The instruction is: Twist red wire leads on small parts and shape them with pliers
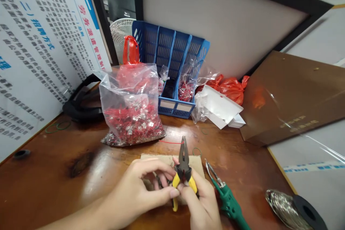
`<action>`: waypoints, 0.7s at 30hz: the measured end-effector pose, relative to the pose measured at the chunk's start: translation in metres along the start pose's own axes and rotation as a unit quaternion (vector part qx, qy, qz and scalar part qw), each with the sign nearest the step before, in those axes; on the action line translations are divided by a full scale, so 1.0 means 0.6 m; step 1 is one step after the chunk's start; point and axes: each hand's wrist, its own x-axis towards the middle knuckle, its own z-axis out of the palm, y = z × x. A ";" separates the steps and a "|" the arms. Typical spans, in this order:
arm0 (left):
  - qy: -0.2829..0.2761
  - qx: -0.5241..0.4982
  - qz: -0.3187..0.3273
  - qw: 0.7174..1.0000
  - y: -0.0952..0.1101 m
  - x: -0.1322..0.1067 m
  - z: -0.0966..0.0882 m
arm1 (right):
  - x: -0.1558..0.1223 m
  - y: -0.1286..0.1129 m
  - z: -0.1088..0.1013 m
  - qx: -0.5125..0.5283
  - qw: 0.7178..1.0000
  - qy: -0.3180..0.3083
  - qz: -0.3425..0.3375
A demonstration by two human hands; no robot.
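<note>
A pair of needle-nose pliers [184, 158] with yellow handles stands jaws up and away from me, with my right hand [203, 197] wrapped around the handles. At the jaws runs a thin red wire [171, 142], stretching left toward the clear bag; whether the jaws grip it I cannot tell. My left hand [147, 181] is on the left side of the pliers, fingers curved and apart from the thumb. Its thumb tip touches the left yellow handle, and no held thing shows in it. Beneath both hands lies a piece of cardboard [198, 161].
A clear bag of red-wired parts [129, 118] stands ahead, by a blue divided bin [175, 106]. White boxes [222, 107] and red bags [233, 90] sit behind right. A green soldering tool [230, 201] and a solder wire spool [296, 210] lie to the right.
</note>
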 end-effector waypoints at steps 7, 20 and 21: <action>0.032 -0.043 -0.008 0.999 -0.004 0.003 -0.025 | -0.010 0.005 0.024 -0.014 1.000 -0.004 -0.001; 0.130 0.187 0.180 0.957 0.047 0.010 -0.058 | -0.002 0.003 -0.007 -0.218 0.958 -0.080 -0.170; 0.132 0.186 0.175 0.958 0.047 0.011 -0.057 | -0.002 0.005 -0.009 -0.230 0.955 -0.080 -0.171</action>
